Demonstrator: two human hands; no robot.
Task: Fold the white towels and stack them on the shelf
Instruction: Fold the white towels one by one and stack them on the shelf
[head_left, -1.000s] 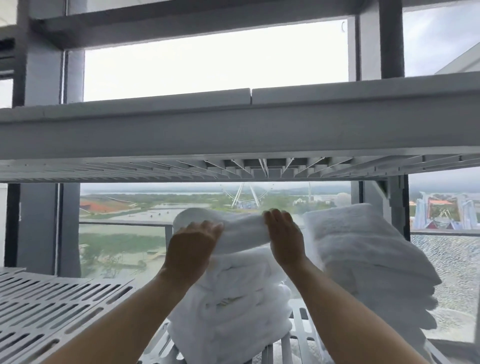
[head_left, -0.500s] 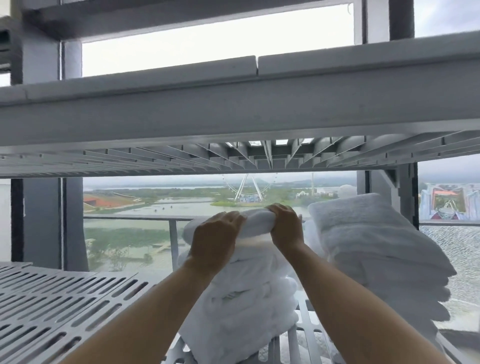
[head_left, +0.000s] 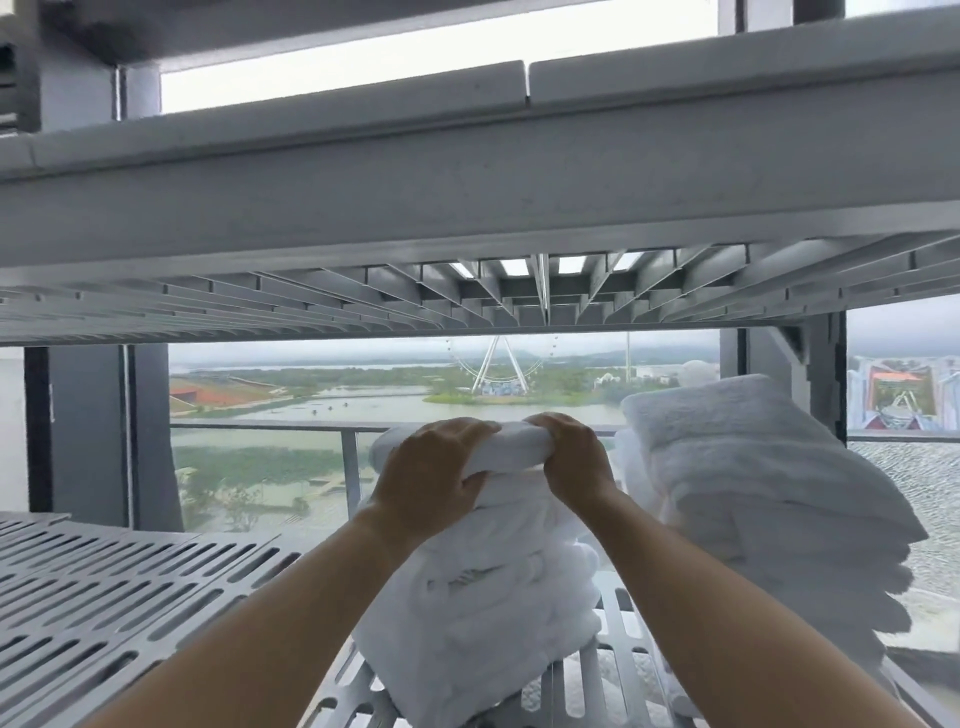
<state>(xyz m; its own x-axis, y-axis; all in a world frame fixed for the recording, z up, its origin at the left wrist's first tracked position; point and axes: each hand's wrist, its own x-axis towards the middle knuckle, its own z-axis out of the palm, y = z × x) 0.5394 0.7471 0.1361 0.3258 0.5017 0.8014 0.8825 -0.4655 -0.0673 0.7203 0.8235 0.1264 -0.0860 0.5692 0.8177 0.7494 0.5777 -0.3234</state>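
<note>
A folded white towel (head_left: 511, 448) lies on top of a stack of white towels (head_left: 488, 597) on the grey slotted shelf (head_left: 130, 587). My left hand (head_left: 434, 475) grips the top towel's left part, fingers curled over it. Close beside it, my right hand (head_left: 574, 457) grips the towel's right part. A second, taller stack of white towels (head_left: 753, 499) stands just to the right, leaning to the right.
The upper grey shelf (head_left: 467, 182) hangs low over the stacks. A shelf post (head_left: 821, 374) stands behind the right stack. The slotted shelf stretches bare to the left. A window with a railing lies behind.
Both hands have closed in toward each other on the top towel, bunching and pressing it down on the stack. The camera has moved closer and tilted up a little.
</note>
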